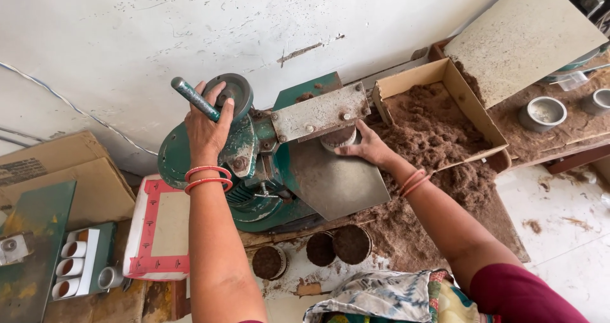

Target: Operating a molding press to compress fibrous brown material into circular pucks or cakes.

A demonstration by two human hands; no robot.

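Observation:
A green hand-operated press machine (267,164) stands against the wall. My left hand (206,127) grips its green crank handle (194,98) beside the round wheel (232,93). My right hand (367,148) reaches under the grey metal head plate (318,112), fingers on a small round mould (338,137) above the sloping metal tray (337,183). Both wrists wear red bangles.
A cardboard box of brown fibrous powder (432,123) lies right of the machine, with more powder spilled below. Three round pressed cups (321,250) sit in front. Metal cups (542,113) at right, white cups in a holder (73,267) at left, a cushion (159,227).

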